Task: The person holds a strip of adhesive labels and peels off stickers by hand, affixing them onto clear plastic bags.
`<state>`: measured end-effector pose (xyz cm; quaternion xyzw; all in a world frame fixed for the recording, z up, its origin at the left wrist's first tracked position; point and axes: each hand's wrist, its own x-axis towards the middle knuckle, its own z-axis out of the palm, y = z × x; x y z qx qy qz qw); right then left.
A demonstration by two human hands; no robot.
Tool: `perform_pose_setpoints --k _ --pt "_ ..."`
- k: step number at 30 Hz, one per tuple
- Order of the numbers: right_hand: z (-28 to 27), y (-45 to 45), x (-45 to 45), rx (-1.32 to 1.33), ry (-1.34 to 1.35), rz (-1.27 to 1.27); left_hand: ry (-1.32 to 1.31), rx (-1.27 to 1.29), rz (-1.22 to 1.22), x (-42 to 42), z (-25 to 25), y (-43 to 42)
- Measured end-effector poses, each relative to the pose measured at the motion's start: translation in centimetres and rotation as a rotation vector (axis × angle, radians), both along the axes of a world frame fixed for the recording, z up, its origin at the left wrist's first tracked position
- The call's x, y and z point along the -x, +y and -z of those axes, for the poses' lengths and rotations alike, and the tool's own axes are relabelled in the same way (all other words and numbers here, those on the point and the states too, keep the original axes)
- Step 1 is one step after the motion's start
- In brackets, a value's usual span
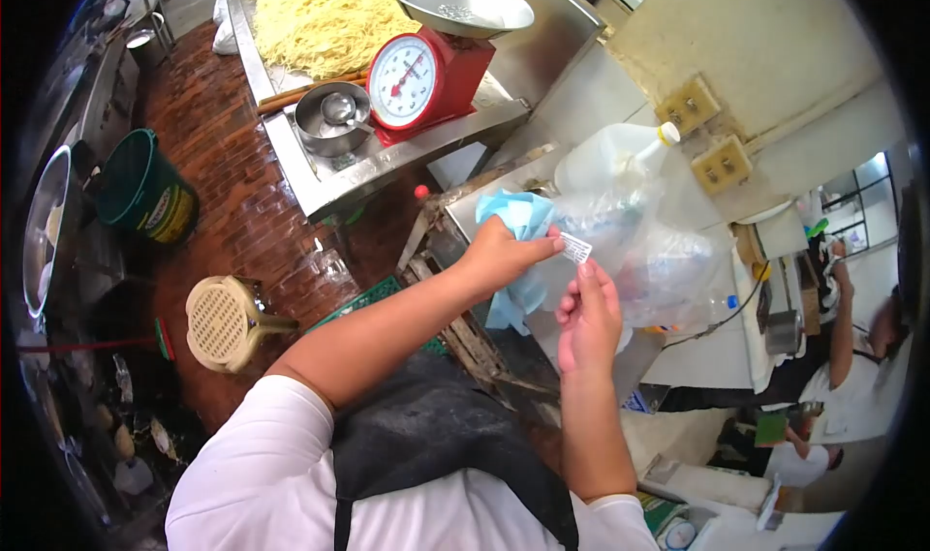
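My left hand (499, 254) is closed around a crumpled light blue cloth (521, 212), which hangs down below the fingers. Between its thumb and forefinger it also pinches a small white printed label (575, 249). From the lower right, my right hand (591, 323) reaches the label's lower corner with its fingertips pressed together, the other fingers curled in. Behind both hands lie clear plastic bags (668, 260) with things inside that I cannot make out, beside a translucent jug (605, 159) with a yellowish cap.
A red scale (450, 76) with a metal pan, yellow noodles (325, 18) and a metal pot (320, 130) stand on the steel table (387, 159). A beige stool (221, 323) and green bucket (145, 188) are on the left. Two people (852, 386) are at the right.
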<state>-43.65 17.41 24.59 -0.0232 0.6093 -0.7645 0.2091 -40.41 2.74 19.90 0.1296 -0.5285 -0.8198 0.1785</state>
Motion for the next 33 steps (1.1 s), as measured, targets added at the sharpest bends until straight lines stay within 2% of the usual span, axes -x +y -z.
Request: perform_pose_setpoints --k 6,11,14,17,20,23,26,29,32,33 --pt "0.5 0.4 0.4 -0.043 0.076 0.008 0.114 0.332 -0.148 1.9 -0.3 0.3" --pt "0.5 1.0 -0.4 -0.12 0.184 -0.007 0.11 0.445 -0.181 1.6 -1.2 0.6" --pt "0.2 1.9 -0.4 -0.235 0.414 -0.006 0.134 0.549 -0.205 1.9 -1.0 0.3" --pt "-1.0 1.7 1.7 -0.648 1.286 0.239 0.126 0.556 -0.198 1.9 -1.0 0.1" --pt "-2.7 -0.8 2.2 -0.631 1.223 0.251 0.127 0.502 -0.174 1.9 -0.9 0.3" --pt "-0.6 -0.6 5.1 -0.639 1.099 0.067 0.084 0.471 -0.134 1.7 -1.2 -0.2" --pt "-1.2 -0.7 5.0 -0.503 0.921 -0.021 0.091 0.381 -0.141 1.9 -0.8 -0.9" --pt "-1.3 -0.4 5.0 -0.62 0.955 0.006 -0.008 0.262 -0.114 1.9 -0.6 -1.5" --pt "0.2 0.4 5.8 -0.437 0.833 0.027 -0.019 0.233 -0.091 2.1 0.3 -2.0" --pt "0.5 0.7 5.8 -0.459 0.862 0.032 0.002 0.237 -0.089 2.2 0.8 -2.2"
